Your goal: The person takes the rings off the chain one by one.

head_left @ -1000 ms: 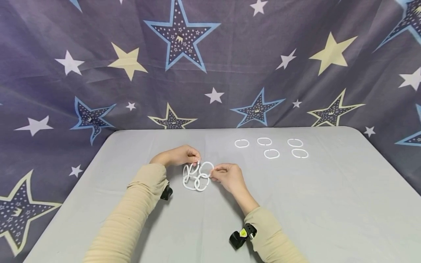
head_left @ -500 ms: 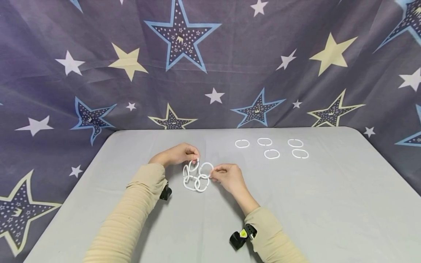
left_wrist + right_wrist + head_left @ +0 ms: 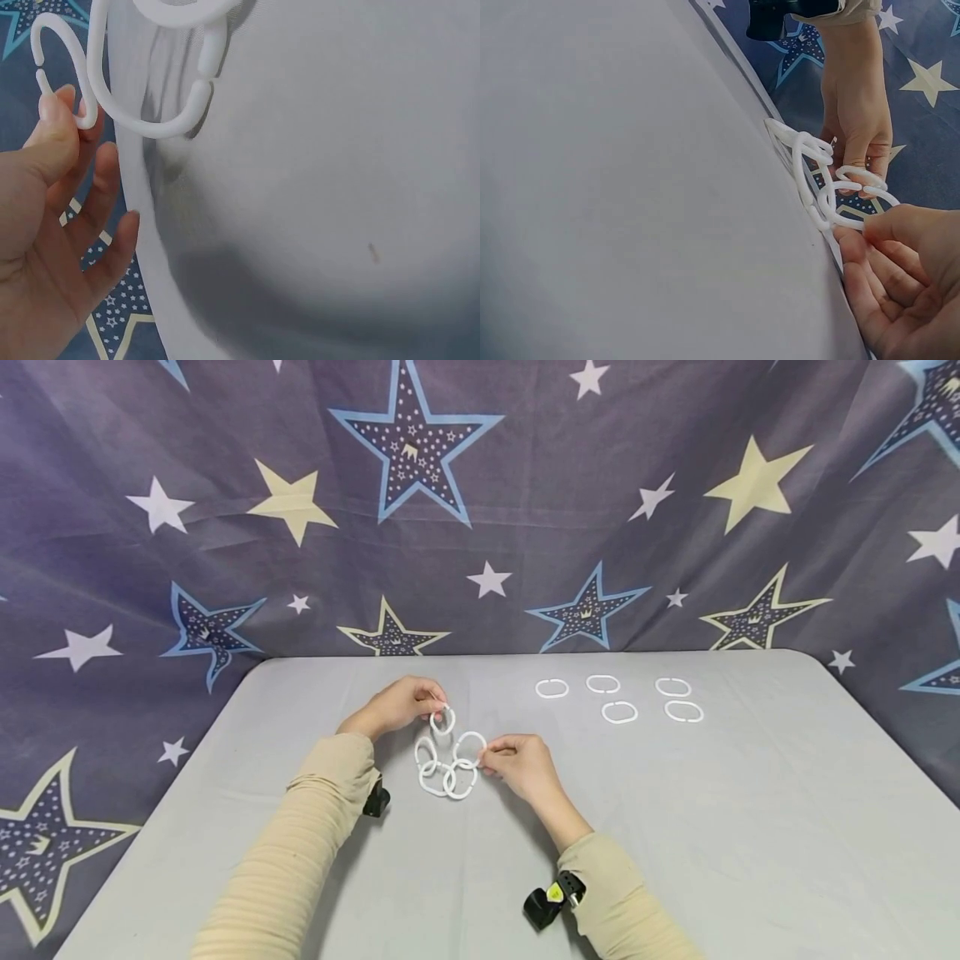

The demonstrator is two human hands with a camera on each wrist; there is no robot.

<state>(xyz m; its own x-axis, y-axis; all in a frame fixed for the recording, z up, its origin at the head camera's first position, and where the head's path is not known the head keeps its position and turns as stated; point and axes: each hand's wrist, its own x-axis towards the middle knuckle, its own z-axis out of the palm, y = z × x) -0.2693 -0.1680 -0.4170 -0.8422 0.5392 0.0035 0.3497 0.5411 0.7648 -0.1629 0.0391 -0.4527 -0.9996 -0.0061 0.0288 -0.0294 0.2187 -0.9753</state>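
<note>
In the head view my left hand point(image 3: 399, 706) pinches a single white plastic link point(image 3: 453, 723) between thumb and fingertips. In the left wrist view this C-shaped link point(image 3: 81, 64) shows a small gap in its side, near the thumb. Just below it, in the head view, lies a short chain of several joined white links point(image 3: 455, 797), apart from the held one. My right hand point(image 3: 525, 766) pinches the chain's upper right link point(image 3: 471, 734) with thumb and fingers. The right wrist view shows both hands close together around the links.
Several loose white links, among them a rear left one point(image 3: 552, 696) and a front right one point(image 3: 684, 720), lie flat towards the back right of the grey-covered table point(image 3: 712, 827). A star-patterned cloth point(image 3: 525, 527) hangs behind the table's far edge.
The left hand has moved up and slightly left with its link, which overlapped the chain earlier and is now apart from it. The right hand has stayed in place.
</note>
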